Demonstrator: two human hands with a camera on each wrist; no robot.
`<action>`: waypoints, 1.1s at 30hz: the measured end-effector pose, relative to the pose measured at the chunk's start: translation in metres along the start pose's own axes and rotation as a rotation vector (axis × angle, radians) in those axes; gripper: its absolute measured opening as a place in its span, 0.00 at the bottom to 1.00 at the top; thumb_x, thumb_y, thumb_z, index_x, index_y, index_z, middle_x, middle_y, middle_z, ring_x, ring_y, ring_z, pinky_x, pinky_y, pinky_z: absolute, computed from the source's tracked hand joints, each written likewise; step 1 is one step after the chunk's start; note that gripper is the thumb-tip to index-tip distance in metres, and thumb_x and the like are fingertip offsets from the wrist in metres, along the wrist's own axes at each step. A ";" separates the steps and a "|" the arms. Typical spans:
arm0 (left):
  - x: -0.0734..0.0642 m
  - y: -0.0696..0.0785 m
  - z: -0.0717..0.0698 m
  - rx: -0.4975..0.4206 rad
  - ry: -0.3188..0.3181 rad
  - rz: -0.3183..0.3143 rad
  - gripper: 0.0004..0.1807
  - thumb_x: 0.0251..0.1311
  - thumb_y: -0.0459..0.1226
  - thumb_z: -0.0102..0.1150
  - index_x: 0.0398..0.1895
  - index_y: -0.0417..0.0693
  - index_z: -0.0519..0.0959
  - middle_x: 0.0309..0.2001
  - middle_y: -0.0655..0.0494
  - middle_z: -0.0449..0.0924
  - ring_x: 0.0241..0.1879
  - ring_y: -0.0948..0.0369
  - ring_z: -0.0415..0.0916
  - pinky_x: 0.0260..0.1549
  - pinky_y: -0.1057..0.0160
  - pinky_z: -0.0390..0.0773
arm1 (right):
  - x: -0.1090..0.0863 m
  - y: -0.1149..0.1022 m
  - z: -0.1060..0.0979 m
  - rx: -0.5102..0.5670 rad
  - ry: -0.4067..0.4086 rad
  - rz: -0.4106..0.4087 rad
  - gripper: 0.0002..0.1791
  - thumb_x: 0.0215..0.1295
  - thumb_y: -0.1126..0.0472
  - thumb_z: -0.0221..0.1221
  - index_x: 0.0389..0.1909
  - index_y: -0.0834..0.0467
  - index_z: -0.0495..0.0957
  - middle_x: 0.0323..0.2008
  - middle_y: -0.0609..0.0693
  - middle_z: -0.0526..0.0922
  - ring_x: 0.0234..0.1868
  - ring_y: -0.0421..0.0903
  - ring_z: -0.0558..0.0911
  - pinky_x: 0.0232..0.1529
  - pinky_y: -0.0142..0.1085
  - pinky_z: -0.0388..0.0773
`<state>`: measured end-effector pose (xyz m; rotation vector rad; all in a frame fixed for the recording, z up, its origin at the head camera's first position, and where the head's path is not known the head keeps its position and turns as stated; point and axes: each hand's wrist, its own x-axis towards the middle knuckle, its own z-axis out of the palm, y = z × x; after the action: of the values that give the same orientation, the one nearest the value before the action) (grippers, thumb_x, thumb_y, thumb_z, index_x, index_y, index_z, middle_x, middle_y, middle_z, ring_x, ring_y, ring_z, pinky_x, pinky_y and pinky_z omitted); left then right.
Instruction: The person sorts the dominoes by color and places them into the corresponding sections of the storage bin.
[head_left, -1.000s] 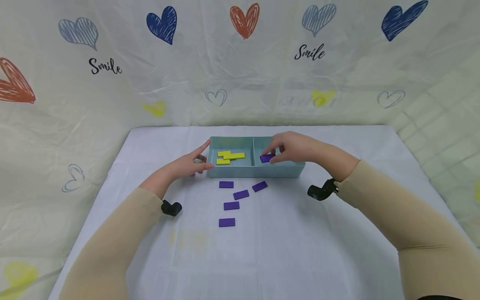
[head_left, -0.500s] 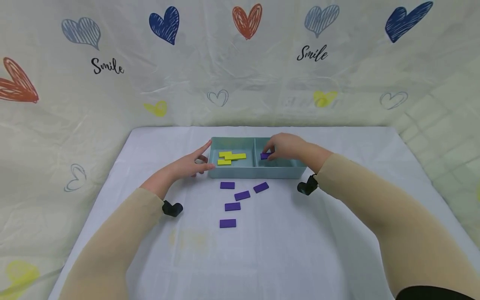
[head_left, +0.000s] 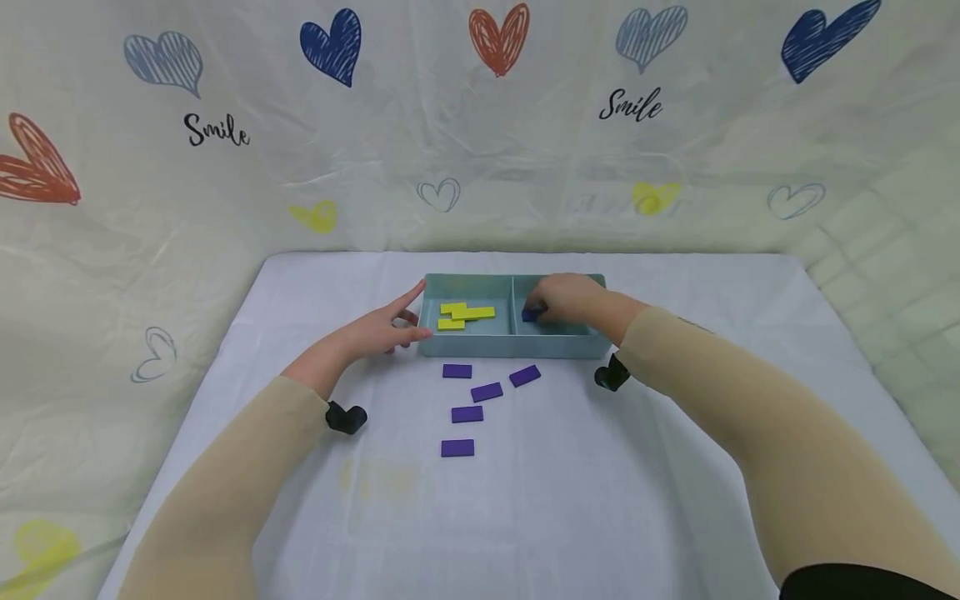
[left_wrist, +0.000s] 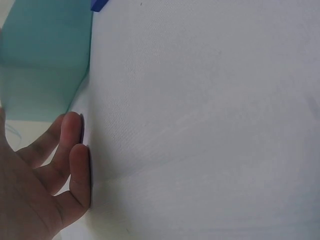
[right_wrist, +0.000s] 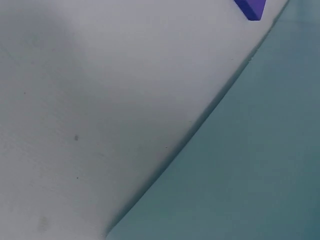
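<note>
A teal two-compartment box [head_left: 480,347] stands near the back of the table. My left hand [head_left: 382,331] touches its left end, index finger at the far corner and thumb at the near one. The left wrist view shows that hand's other fingers [left_wrist: 80,167] bent against the white cloth. Inside the right compartment my right hand [head_left: 566,298] pinches a small purple block [head_left: 531,315], partly hidden by the fingers. Several yellow blocks [head_left: 472,313] lie in the left compartment. The right wrist view shows the box wall [right_wrist: 240,165] but not the hand.
Several purple blocks lie on the white cloth in front of the box, the nearest purple block [head_left: 457,448] closest to me and a tilted one [head_left: 525,376] at the right. A divider [head_left: 513,305] splits the box. A printed curtain [head_left: 480,125] hangs behind the table.
My right hand has gone lower into the right compartment with the purple block, and its forearm has shifted left. The left hand stays at the box end.
</note>
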<state>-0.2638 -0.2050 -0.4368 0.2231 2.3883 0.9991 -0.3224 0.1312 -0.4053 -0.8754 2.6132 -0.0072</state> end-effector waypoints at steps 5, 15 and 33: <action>-0.001 0.001 0.000 0.006 -0.001 -0.004 0.50 0.59 0.63 0.60 0.72 0.95 0.33 0.67 0.51 0.66 0.48 0.52 0.76 0.50 0.51 0.74 | 0.004 0.001 0.004 -0.043 0.022 -0.007 0.20 0.64 0.59 0.66 0.57 0.54 0.82 0.50 0.50 0.84 0.49 0.48 0.81 0.55 0.47 0.76; -0.003 0.003 0.000 0.014 -0.003 -0.015 0.51 0.60 0.63 0.59 0.73 0.93 0.32 0.67 0.51 0.65 0.48 0.51 0.76 0.50 0.51 0.74 | -0.008 -0.001 -0.007 0.024 0.038 0.061 0.22 0.64 0.54 0.67 0.59 0.50 0.81 0.53 0.50 0.82 0.54 0.50 0.79 0.56 0.49 0.75; -0.006 0.003 -0.001 0.010 -0.003 -0.018 0.50 0.59 0.64 0.59 0.73 0.93 0.32 0.68 0.50 0.64 0.50 0.51 0.75 0.53 0.50 0.74 | -0.092 -0.020 -0.017 0.293 0.205 -0.051 0.17 0.64 0.55 0.67 0.54 0.48 0.84 0.46 0.46 0.84 0.39 0.44 0.81 0.40 0.41 0.78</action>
<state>-0.2595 -0.2056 -0.4318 0.2062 2.3891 0.9785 -0.2492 0.1667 -0.3544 -0.8739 2.6787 -0.5047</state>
